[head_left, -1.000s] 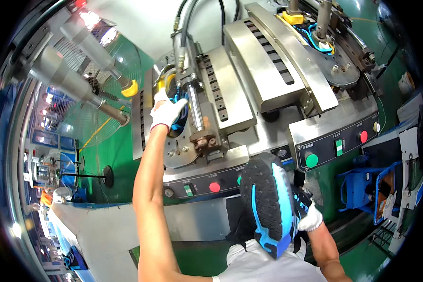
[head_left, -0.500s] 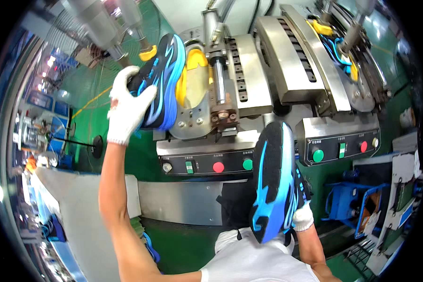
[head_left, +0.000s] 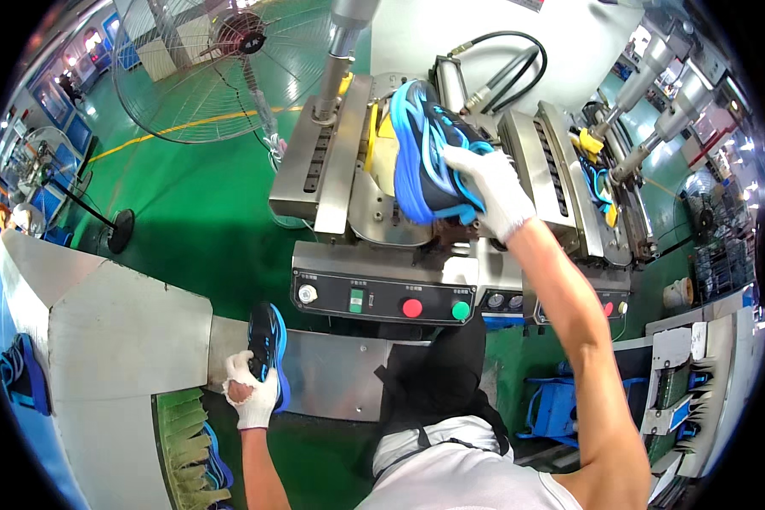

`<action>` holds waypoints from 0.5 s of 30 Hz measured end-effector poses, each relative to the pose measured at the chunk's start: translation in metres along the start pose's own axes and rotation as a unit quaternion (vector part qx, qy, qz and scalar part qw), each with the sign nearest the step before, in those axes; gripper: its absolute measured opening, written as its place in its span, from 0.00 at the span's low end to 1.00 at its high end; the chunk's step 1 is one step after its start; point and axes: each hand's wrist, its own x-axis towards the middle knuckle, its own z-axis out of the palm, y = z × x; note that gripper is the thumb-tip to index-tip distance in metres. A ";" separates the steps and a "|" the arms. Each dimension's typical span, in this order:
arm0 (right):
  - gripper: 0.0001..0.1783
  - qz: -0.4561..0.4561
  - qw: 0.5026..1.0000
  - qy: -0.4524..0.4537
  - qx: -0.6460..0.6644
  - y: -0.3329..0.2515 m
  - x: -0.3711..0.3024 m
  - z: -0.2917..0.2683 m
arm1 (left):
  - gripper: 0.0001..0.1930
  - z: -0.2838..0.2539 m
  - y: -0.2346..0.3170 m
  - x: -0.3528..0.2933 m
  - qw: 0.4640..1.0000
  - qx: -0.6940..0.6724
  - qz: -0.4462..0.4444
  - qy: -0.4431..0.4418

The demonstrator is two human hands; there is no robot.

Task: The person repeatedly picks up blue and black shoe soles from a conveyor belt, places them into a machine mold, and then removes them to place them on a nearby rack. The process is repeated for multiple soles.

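Your white-gloved left hand (head_left: pixel 251 391) grips a black-and-blue sports shoe (head_left: pixel 268 336) well apart from the machine; your white-gloved right hand (head_left: pixel 491 185) grasps a second black-and-blue shoe (head_left: pixel 421 161) above the grey steel press bed (head_left: pixel 381 214), seemingly not yet seated; the partly hidden blue-striped shoe (head_left: pixel 599 183) at right looks already loaded.

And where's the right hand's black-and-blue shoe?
Head view, upper middle: the shoe is in the white-gloved right hand, beyond the black control panel.
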 end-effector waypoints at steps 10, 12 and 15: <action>0.28 0.083 0.927 0.035 -0.364 0.046 0.190 0.046 | 0.29 0.048 -0.063 -0.013 1.000 0.001 0.005 -0.024; 0.28 0.011 0.873 0.115 -0.474 0.066 0.205 0.041 | 0.29 0.053 -0.062 -0.012 0.999 -0.007 0.007 -0.043; 0.24 0.010 0.733 0.122 -0.669 0.080 0.206 0.067 | 0.29 0.056 -0.062 -0.015 0.998 -0.029 -0.012 -0.048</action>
